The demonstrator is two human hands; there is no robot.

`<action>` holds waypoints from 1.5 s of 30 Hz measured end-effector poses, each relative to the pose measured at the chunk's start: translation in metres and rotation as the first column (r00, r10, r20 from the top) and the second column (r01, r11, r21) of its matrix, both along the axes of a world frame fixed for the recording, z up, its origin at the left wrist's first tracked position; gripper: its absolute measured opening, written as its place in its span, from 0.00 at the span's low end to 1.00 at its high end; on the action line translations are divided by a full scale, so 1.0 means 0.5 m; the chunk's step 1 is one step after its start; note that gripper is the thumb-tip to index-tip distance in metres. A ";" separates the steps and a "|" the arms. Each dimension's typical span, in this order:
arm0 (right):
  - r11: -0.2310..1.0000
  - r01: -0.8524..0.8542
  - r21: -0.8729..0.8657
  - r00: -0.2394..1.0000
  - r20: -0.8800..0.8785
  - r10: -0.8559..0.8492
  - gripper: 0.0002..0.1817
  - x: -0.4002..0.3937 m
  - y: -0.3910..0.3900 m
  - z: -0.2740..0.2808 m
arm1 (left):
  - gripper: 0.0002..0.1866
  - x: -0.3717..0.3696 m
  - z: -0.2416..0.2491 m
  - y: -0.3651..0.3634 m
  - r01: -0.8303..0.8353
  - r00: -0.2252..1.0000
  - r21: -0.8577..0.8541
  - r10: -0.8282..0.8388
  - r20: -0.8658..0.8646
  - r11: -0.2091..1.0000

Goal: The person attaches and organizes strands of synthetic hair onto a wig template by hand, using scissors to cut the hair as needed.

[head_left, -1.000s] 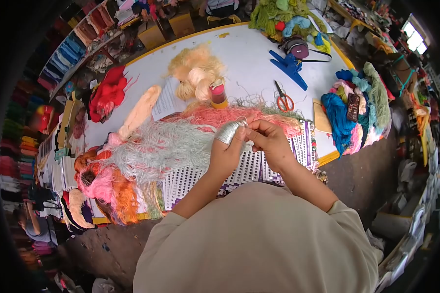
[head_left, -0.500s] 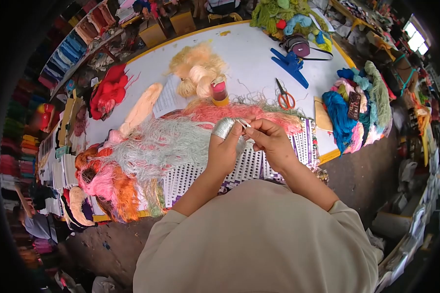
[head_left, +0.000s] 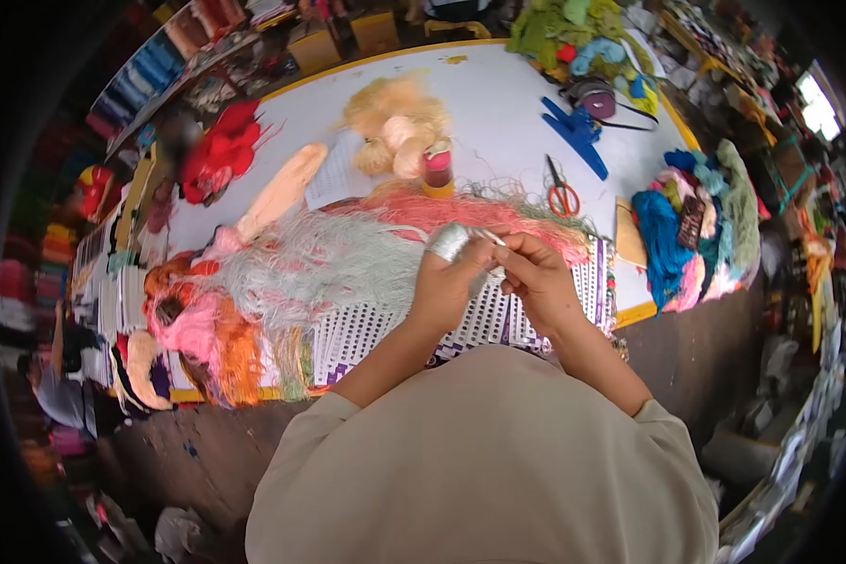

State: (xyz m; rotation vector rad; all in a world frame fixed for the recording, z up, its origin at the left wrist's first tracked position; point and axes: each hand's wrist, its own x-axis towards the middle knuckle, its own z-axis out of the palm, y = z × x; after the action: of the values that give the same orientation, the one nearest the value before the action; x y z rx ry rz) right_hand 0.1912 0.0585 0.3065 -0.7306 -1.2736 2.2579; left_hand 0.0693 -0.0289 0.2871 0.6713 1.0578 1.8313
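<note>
Shiny silver thread [head_left: 448, 242] is wound in a thick band over the fingers of my left hand [head_left: 444, 289], which is closed on it. My right hand [head_left: 541, 278] is right beside it, thumb and fingertips pinching a pale strand of the same thread close to the left thumb. The fingertips of both hands nearly meet. Below and behind them are cards with rows of dark dots [head_left: 352, 336], partly covered by a loose tangle of pale grey thread [head_left: 320, 268]. Pink-red thread [head_left: 498, 218] spreads just past my hands.
Red-handled scissors [head_left: 563, 197], a blue hanger-shaped object [head_left: 576, 136] and a cone of dark pink thread [head_left: 437, 169] are on the white table [head_left: 498, 103]. Red yarn [head_left: 221, 155] lies at left, blue skeins [head_left: 661, 235] at right. Another person [head_left: 64, 390] is at far left.
The view has shifted slightly, so the table's things appear a little further right. Both hands keep their grip on the silver thread, with only small finger movement.
</note>
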 end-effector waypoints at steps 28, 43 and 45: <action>0.999 -0.014 -0.049 0.992 0.122 0.020 0.04 -0.025 -0.025 -0.014 | 0.14 -0.004 -0.032 -0.026 -0.055 0.994 -0.080 0.062 0.095 0.995; 0.997 -0.041 -0.071 0.994 0.099 0.048 0.06 -0.024 -0.020 -0.042 | 0.13 -0.005 -0.033 -0.033 -0.064 0.991 -0.090 0.074 0.115 0.994; 0.997 -0.038 -0.073 0.994 0.098 0.045 0.06 -0.024 -0.022 -0.042 | 0.13 -0.004 -0.033 -0.033 -0.062 0.990 -0.090 0.072 0.125 0.994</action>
State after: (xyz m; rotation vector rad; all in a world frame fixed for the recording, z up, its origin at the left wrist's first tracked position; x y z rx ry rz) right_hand 0.1792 0.0473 0.2853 -0.8594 -1.2702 2.3361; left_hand 0.0675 -0.0452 0.2709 0.4661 1.0782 1.8492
